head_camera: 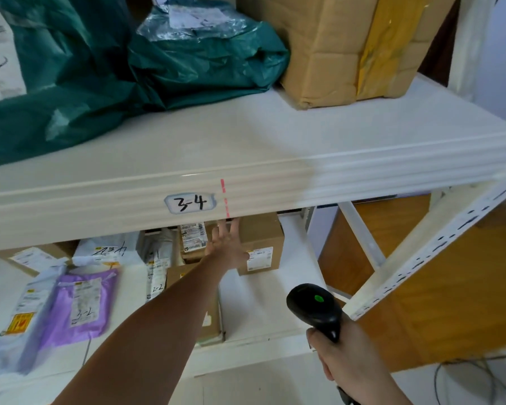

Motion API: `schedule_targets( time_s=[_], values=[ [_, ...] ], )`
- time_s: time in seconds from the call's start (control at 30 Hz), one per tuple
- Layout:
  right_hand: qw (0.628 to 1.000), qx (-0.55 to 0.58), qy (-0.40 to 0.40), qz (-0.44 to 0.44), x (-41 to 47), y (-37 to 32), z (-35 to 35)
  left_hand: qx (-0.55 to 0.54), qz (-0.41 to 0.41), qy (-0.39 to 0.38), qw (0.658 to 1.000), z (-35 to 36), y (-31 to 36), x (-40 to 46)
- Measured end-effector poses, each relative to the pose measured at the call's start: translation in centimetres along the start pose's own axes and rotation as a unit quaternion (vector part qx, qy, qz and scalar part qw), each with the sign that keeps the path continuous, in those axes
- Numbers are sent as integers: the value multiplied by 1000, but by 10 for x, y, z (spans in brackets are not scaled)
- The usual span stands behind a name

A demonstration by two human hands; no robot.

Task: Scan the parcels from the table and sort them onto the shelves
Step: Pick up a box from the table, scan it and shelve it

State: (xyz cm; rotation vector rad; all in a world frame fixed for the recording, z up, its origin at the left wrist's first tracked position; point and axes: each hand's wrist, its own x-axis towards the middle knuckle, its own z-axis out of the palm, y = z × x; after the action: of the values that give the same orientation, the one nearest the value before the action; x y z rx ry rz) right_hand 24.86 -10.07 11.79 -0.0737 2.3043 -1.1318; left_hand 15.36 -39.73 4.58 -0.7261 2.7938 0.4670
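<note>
My left hand reaches under the white shelf board marked "3-4", fingers spread flat against a brown cardboard box on the lower shelf. Whether it grips the box I cannot tell; the fingertips are partly hidden by the shelf edge. My right hand holds a black barcode scanner with a green light, low at the front right, apart from the parcels.
The lower shelf carries a purple mailer, white and grey bags and more boxes. On the upper shelf lie green plastic bags and a taped carton. A white upright post stands at right.
</note>
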Motion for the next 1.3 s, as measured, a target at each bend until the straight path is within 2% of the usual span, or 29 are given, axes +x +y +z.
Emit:
schedule_targets(
  time_s=[0.13,0.3,0.53,0.73,1.03,1.3],
  values=[
    [1000,9,-14,-9,-7,-6,-2,8,15,24,1000,-15,-13,-29],
    [998,-14,-20,-60,-23,-13,-4,-6,28,60,998,-24,-28,-85],
    [995,-25,-24,-98,-73,18,-23,25,50,71,996,-7,-15,-169],
    [994,4,27,-104,-135,82,-67,5,121,39,992,26,58,-228],
    [983,63,162,-58,-238,177,-161,21,260,-35,965,77,217,-289],
    [955,107,276,-22,-293,213,-221,88,363,-67,925,90,328,-308]
  ],
)
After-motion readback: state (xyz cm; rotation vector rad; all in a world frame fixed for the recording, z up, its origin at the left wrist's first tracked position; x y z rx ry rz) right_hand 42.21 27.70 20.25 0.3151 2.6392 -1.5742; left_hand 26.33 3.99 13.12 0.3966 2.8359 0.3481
